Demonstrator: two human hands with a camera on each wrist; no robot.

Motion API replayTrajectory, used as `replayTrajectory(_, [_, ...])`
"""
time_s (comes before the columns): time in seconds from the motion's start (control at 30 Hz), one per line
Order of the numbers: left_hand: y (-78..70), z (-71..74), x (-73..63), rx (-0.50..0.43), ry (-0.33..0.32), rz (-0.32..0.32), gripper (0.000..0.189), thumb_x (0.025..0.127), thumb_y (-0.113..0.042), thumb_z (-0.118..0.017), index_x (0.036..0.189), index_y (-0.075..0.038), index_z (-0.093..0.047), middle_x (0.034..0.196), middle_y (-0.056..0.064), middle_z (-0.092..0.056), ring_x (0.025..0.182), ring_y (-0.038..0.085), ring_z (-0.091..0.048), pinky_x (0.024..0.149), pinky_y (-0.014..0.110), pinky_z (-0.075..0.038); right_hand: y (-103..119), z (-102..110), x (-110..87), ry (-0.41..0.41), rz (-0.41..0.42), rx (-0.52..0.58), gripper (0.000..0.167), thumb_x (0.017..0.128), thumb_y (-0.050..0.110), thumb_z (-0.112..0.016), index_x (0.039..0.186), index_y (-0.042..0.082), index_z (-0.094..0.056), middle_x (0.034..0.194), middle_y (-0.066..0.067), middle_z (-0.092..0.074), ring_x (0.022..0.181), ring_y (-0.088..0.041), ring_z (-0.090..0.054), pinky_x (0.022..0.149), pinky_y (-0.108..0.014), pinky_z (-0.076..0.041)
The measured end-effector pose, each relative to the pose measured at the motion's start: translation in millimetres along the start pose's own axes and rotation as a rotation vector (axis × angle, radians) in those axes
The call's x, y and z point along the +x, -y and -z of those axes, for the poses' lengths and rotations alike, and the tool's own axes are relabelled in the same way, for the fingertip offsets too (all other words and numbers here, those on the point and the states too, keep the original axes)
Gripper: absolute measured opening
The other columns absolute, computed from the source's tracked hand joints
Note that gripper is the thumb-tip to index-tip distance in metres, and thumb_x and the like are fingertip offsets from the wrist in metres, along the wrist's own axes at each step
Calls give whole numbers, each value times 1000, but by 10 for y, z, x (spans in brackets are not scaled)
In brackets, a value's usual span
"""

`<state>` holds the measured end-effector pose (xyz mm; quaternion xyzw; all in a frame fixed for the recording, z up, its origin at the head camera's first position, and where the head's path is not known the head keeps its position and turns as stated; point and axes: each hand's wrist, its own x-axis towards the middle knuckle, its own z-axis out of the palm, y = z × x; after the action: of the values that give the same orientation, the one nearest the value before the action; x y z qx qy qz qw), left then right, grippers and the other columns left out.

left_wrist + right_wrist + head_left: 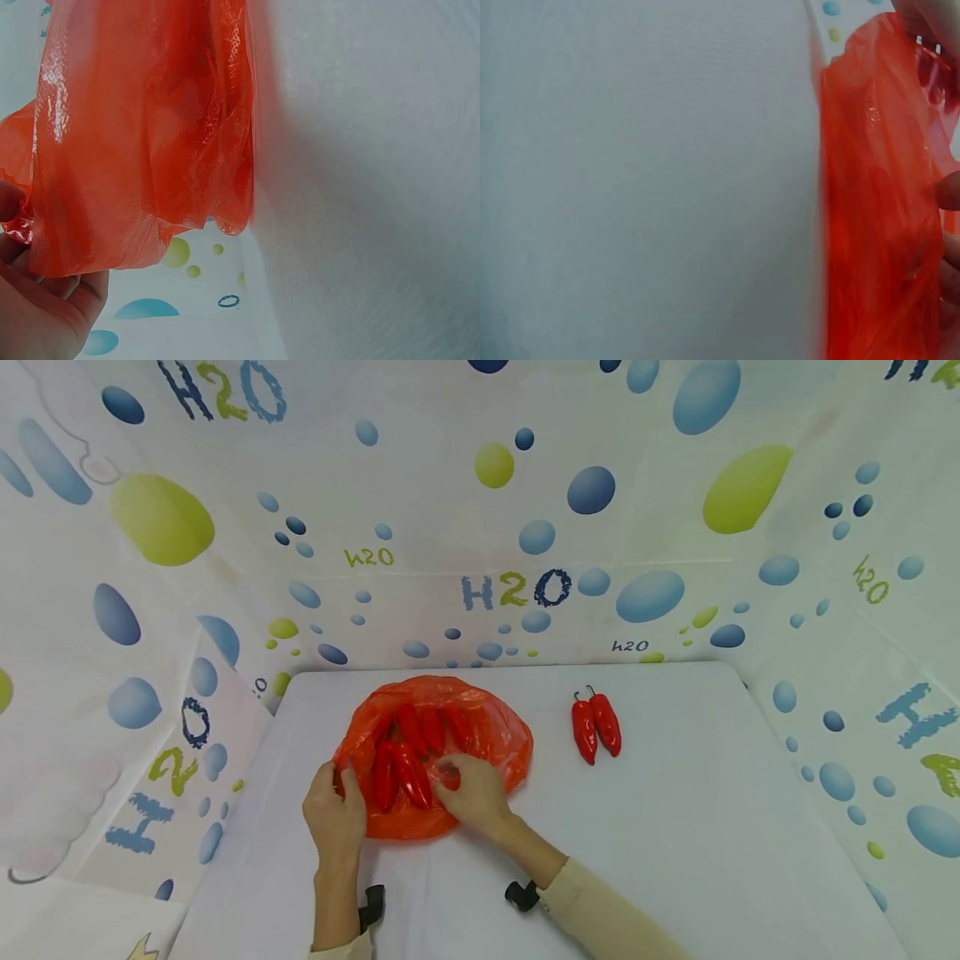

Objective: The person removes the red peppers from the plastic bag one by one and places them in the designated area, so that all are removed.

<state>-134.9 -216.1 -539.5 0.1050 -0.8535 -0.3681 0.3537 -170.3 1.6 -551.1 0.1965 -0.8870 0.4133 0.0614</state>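
A thin red plastic bag (pixel 491 714) lies spread with its mouth facing up. Inside it are several glossy red chili peppers (pixel 411 774), some side by side near the front and others behind them. My left hand (pixel 335 810) grips the bag's left rim; in the left wrist view, the thumb and fingers of that hand (pixel 45 311) pinch the bag's film (pixel 112 165). At the bag's front right, my right hand (pixel 476 795) holds the rim with curled fingers, close to the front peppers. Its fingertips are partly cut off in the right wrist view, against the bag (pixel 877 202).
Two more red chili peppers with dark stems (pixel 596 727) lie side by side on the white table (pixel 675 810), right of the bag. Behind the table and at its sides hangs a pale curtain (pixel 420 602) with blue and green spots. Black wrist mounts (pixel 521 896) sit at both wrists.
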Motion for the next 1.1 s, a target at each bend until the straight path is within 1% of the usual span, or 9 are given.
replayTrajectory(0.13, [4, 3, -7, 5, 9, 9, 20, 104, -9, -55, 105, 8, -66, 94, 23, -69, 82, 37, -64, 76, 48, -55, 9, -75, 9, 24, -17, -34, 33, 91, 25, -78, 120, 10, -73, 107, 1, -76, 90, -14, -69, 77, -24, -56])
replayTrajectory(0.27, [23, 7, -3, -7, 5, 4, 19, 103, -8, -56, 103, 9, -66, 93, 24, -69, 82, 39, -64, 74, 50, -54, 11, -171, 19, 52, -49, -46, 41, 90, 28, -80, 125, 9, -69, 111, -1, -73, 90, -12, -66, 77, -25, -57])
replayTrajectory(0.37, [43, 9, -3, -5, 6, 7, 18, 103, -7, -56, 103, 8, -66, 94, 24, -69, 82, 40, -64, 74, 49, -54, 24, -233, 26, 71, -59, -37, 49, 89, 29, -82, 129, 6, -66, 112, -3, -72, 92, -14, -67, 80, -28, -58])
replayTrajectory(0.47, [45, 10, -9, 7, 12, 16, 18, 104, -8, -57, 105, 7, -66, 95, 23, -69, 82, 39, -64, 75, 46, -53, 38, -282, 33, 88, -63, -19, 52, 89, 30, -82, 130, 5, -64, 108, -3, -72, 89, -11, -66, 77, -26, -58])
replayTrajectory(0.5, [43, 9, -9, 6, 12, 16, 19, 104, -8, -56, 105, 8, -66, 95, 23, -69, 82, 39, -64, 75, 46, -54, 40, -296, 37, 92, -64, -7, 51, 89, 30, -82, 130, 5, -64, 108, -3, -72, 87, -10, -66, 76, -24, -57])
replayTrajectory(0.6, [32, 10, -5, 6, 8, 9, 18, 104, -8, -56, 104, 8, -66, 94, 23, -69, 81, 38, -64, 75, 35, -51, 34, -327, 48, 98, -71, 35, 50, 89, 28, -82, 129, 4, -63, 108, -3, -72, 85, -7, -67, 74, -20, -56])
replayTrajectory(0.73, [12, 9, 4, -1, -1, -10, 18, 104, -7, -57, 101, 8, -66, 90, 22, -68, 79, 37, -63, 71, 29, -45, 14, -344, 52, 103, -78, 93, 47, 91, 26, -82, 127, 2, -63, 109, -6, -72, 88, -10, -70, 77, -19, -56])
replayTrajectory(1.0, [-23, 24, 7, -1, 1, -8, 17, 103, -6, -57, 103, 9, -66, 91, 22, -69, 79, 36, -64, 72, 36, -52, 10, -387, 67, 118, -85, 97, 40, 91, 24, -81, 122, 4, -65, 94, -2, -71, 78, -3, -63, 72, -17, -54])
replayTrajectory(1.1, [-18, 25, 2, -4, 2, -8, 17, 103, -6, -56, 102, 8, -66, 91, 21, -69, 79, 36, -64, 72, 33, -51, 34, -395, 68, 116, -99, 95, 39, 90, 24, -82, 120, 5, -66, 90, 0, -70, 75, -2, -61, 69, -18, -53])
